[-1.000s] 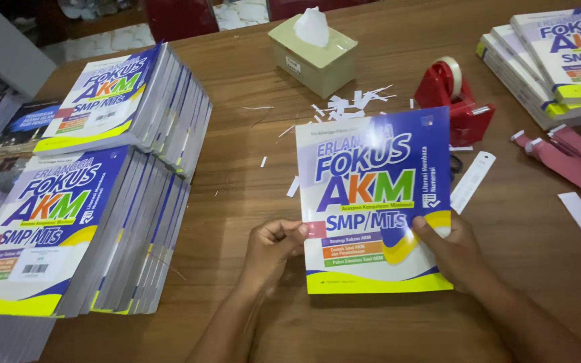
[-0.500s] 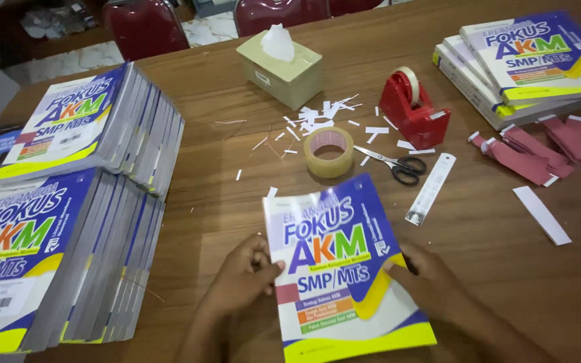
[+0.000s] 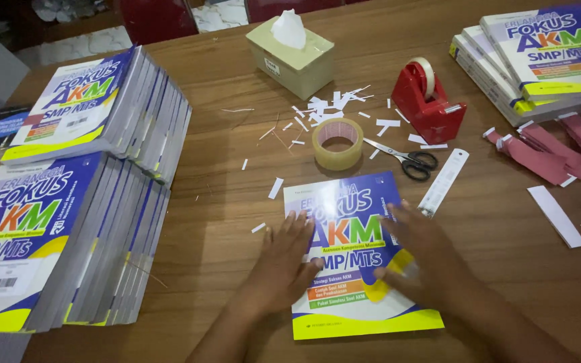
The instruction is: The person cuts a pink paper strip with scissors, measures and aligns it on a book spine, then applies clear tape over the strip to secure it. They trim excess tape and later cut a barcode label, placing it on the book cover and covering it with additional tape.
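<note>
While both hands are a bit motion-blurred, you can see they're flat and spread, palms down, pinching nothing. The left hand [image 3: 284, 259] covers the left edge of the workbook [image 3: 358, 255], and the right hand [image 3: 421, 259] hides a chunk of its right side, so parts of the cover are blocked. So the blue, white and yellow workbook lies flat on the wooden table [image 3: 223, 222], right under and between the two hands. Just past the fingertips sit a roll of clear tape [image 3: 337, 143], scissors [image 3: 405, 158] and a white ruler [image 3: 444, 181]. Far off the left hand, two tall stacks of books [image 3: 82, 195] are cut off by the frame edge. Beyond the right hand, red paper strips [image 3: 553, 148] look blurry.
</note>
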